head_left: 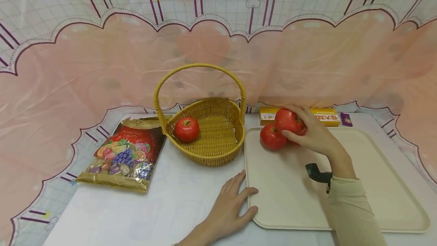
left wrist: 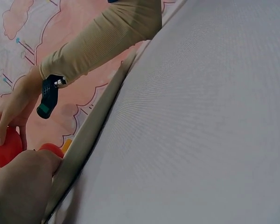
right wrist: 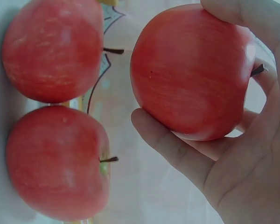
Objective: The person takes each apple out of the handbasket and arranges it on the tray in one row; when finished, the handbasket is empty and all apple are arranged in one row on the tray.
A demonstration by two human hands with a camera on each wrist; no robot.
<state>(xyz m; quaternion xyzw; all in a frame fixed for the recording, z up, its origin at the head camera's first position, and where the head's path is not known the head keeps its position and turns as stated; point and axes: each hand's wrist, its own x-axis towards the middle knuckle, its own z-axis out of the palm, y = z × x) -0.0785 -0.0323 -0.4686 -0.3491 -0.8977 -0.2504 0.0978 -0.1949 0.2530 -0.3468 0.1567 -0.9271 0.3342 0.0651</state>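
My right hand (head_left: 315, 134) grips a red apple (right wrist: 191, 70) with thumb and fingers curled round it, raised over the upper left part of the beige tray (head_left: 283, 193). Below that fruit, two more red apples sit side by side on the tray; the right wrist view shows one apple (right wrist: 53, 49) above another apple (right wrist: 60, 163), stems showing. In the head view, one of them (head_left: 272, 138) is plain, the other mostly hidden. My left hand (head_left: 230, 208) lies with fingers extended at the tray's left edge, thumb and index fingertips over the rim.
Left of the tray stands a yellow woven basket (head_left: 218, 158) with a tall handle and a red apple (head_left: 187, 129) inside. A mixed fruit candy bag (head_left: 126, 155) lies farther left. Behind the tray are a yellow box (head_left: 324, 117) and a small purple candy (head_left: 346, 119).
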